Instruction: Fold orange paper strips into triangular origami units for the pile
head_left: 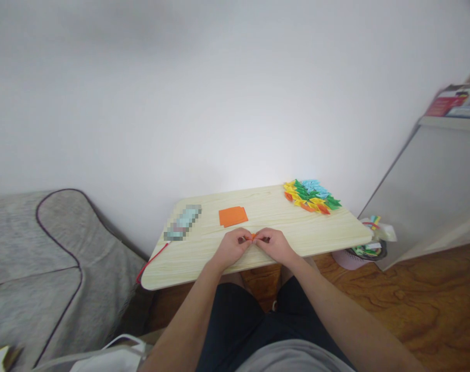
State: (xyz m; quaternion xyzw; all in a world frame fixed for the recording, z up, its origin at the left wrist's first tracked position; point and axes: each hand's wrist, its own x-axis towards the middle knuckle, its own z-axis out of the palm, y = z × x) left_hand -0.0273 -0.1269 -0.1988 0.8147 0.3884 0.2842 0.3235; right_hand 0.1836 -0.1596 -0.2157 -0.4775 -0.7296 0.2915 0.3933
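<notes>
Between my fingertips is a small piece of orange paper [254, 236], mostly covered by the fingers, so its folds are hard to make out. My left hand [235, 245] pinches it from the left, and my right hand [272, 244] pinches it from the right. Both hands are over the front part of the pale wooden table [203, 258]. Just beyond my left hand lies a small stack of orange paper sheets [233, 216]. Farther off to the right is a pile of folded paper pieces [308, 195] in yellow, green, light blue and orange.
A blurred-out phone-like object [183, 222] with a red cord [157, 254] lies at the table's left. A grey sofa [99, 279] stands left of the table. Right of it are a waste bin [349, 260] holding paper scraps and a white cabinet [444, 175]. A white wall rises behind.
</notes>
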